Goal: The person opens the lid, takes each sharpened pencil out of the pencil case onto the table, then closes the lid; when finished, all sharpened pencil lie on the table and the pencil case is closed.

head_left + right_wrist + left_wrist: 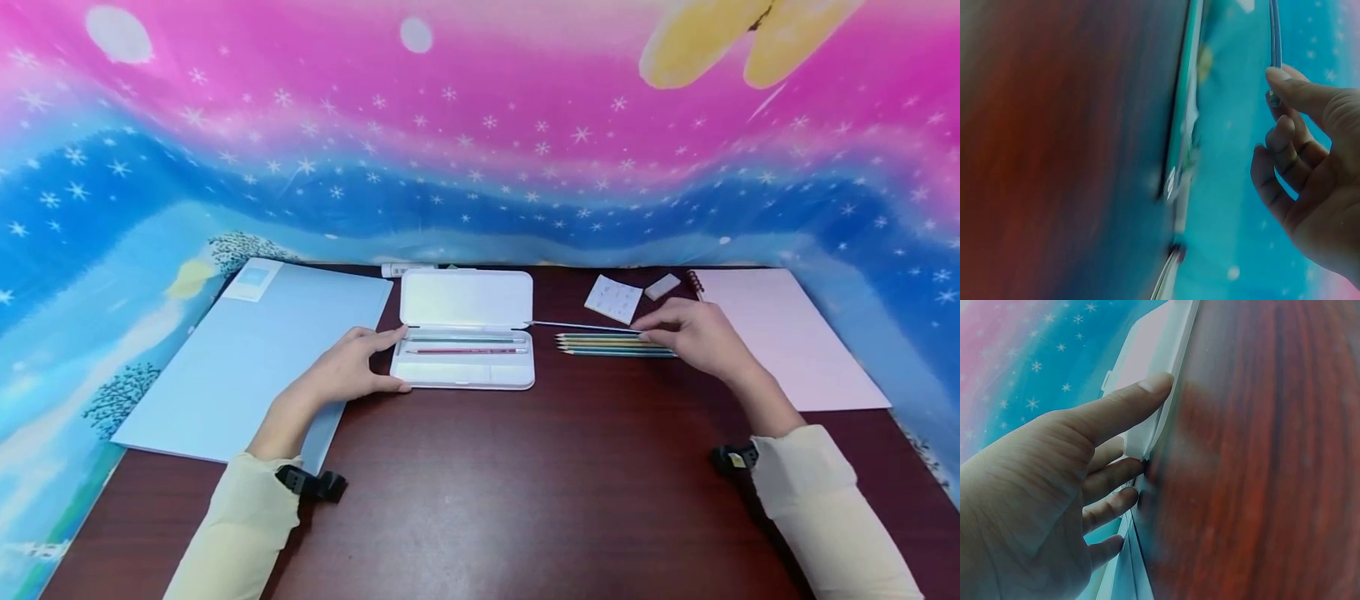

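A white pencil case (pixel 438 372) lies with its lid (pixel 467 298) raised at the back. Inside are a green pencil (pixel 465 340) and a red pencil (pixel 465 352). My left hand (pixel 341 367) grips the case's left end, thumb at the front corner and index finger near the hinge. With thumb and fingertips my right hand (pixel 701 337) pinches a pencil (pixel 1275 37) close to its end. That pencil points left, its tip near the case's hinge corner. Just below it, several pencils (pixel 600 344) lie side by side on the table.
A large pale blue folder (pixel 285 342) lies at left, partly under my left arm. On the right is a pink spiral notebook (pixel 795 342). Toward the back are a patterned white square (pixel 613 298), an eraser (pixel 662 287) and a white tube (pixel 397 270). A printed cloth (pixel 480 192) stands behind.
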Action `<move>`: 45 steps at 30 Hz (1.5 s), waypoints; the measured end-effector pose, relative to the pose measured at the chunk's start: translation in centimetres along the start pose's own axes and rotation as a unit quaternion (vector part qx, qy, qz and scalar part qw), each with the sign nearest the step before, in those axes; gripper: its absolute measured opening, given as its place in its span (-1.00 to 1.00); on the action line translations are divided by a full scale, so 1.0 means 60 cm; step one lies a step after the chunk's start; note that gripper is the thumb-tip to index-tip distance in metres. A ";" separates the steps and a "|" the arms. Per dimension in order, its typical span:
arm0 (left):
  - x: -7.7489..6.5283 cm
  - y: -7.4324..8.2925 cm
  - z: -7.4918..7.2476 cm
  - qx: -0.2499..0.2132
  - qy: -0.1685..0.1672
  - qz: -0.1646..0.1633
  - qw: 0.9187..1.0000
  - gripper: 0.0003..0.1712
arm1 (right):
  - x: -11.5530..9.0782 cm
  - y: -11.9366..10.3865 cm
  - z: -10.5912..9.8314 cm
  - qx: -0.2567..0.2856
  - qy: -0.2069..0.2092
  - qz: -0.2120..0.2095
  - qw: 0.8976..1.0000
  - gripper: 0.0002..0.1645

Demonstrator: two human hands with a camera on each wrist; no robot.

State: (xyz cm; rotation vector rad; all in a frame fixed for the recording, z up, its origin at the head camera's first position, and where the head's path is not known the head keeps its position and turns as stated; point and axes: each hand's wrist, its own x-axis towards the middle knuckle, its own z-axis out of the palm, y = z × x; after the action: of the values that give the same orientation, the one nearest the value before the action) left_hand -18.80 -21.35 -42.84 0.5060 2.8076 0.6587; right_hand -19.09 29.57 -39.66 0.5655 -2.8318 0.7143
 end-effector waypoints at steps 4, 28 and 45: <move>-0.001 -0.001 -0.002 -0.001 0.002 0.000 1.000 0.12 | -0.023 0.024 -0.012 -0.005 -0.009 0.019 1.000 -0.84; 0.002 -0.003 0.001 0.001 0.002 0.001 1.000 0.12 | -0.034 0.074 -0.016 -0.006 -0.099 0.086 0.991 -0.83; 0.003 -0.001 0.001 0.007 -0.002 0.003 1.000 0.12 | -0.024 0.063 -0.009 -0.032 -0.150 0.132 0.979 -0.94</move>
State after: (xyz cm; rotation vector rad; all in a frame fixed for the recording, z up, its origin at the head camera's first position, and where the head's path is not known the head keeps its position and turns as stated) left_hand -18.94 -21.32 -42.94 0.5179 2.8112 0.6382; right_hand -19.24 33.34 -41.15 0.3099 -3.2407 0.6206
